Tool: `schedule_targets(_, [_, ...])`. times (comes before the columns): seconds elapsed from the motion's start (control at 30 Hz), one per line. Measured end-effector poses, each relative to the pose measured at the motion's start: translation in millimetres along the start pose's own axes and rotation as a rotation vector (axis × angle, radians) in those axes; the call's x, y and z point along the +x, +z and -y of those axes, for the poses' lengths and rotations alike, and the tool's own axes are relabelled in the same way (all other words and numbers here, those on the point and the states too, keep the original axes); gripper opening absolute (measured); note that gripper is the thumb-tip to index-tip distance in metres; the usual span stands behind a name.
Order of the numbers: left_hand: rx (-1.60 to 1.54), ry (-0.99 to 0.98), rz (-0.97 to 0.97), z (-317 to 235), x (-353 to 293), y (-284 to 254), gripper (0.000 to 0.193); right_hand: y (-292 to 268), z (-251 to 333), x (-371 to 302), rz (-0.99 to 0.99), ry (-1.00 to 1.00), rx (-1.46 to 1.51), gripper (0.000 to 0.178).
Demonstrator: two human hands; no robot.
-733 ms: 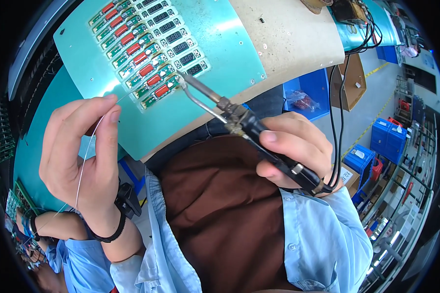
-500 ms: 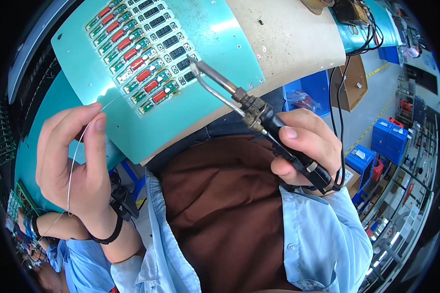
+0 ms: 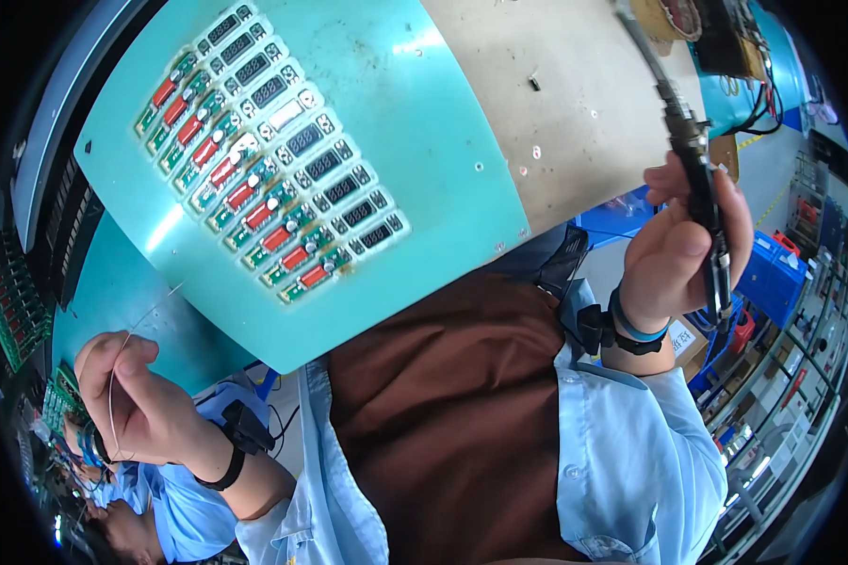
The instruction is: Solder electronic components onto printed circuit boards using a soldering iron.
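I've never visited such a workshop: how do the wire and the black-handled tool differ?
The wire is thin and pale; the black-handled tool is thicker and mostly dark. The wire bends along its length; the black-handled tool looks nearly straight. Both are long, narrow and held.

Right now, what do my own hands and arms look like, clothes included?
Your left hand and right hand are gloveless, each with a black strap and boxy black piece at the wrist; the right also has a blue band. Light blue sleeves end short of the straps.
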State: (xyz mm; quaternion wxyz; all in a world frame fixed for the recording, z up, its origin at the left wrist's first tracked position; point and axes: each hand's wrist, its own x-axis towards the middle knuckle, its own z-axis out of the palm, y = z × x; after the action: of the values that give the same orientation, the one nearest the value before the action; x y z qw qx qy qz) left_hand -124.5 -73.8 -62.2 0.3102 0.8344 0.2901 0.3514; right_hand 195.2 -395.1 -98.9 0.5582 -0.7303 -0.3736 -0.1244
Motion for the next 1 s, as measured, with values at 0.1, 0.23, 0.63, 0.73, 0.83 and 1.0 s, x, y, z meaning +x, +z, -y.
schedule_targets(0.1, [-0.076, -0.012, -0.038, 9, -1, -11, 0.015, -5, -11, 7, -0.055, 0.008, -0.019, 0.061])
schedule_targets(0.23, [-0.078, -0.042, -0.052, 18, -5, -33, 0.015, 0, -6, 2, -0.093, 0.028, 0.025, 0.062])
schedule_targets(0.63, [-0.052, 0.115, 0.027, -10, -6, -11, 0.012, 14, 32, -10, -0.052, -0.123, 0.041, 0.065])
schedule_targets(0.73, [0.085, 0.222, 0.195, -24, 8, 7, 0.017, 15, 40, -11, 0.099, -0.281, -0.033, 0.064])
schedule_targets(0.83, [0.040, 0.236, 0.212, -32, 18, 28, 0.021, 24, 48, -2, 0.359, -0.336, 0.213, 0.060])
schedule_targets(1.0, [0.018, 0.305, 0.211, -39, 31, 52, 0.027, 33, 68, 8, 0.486, -0.302, 0.258, 0.045])
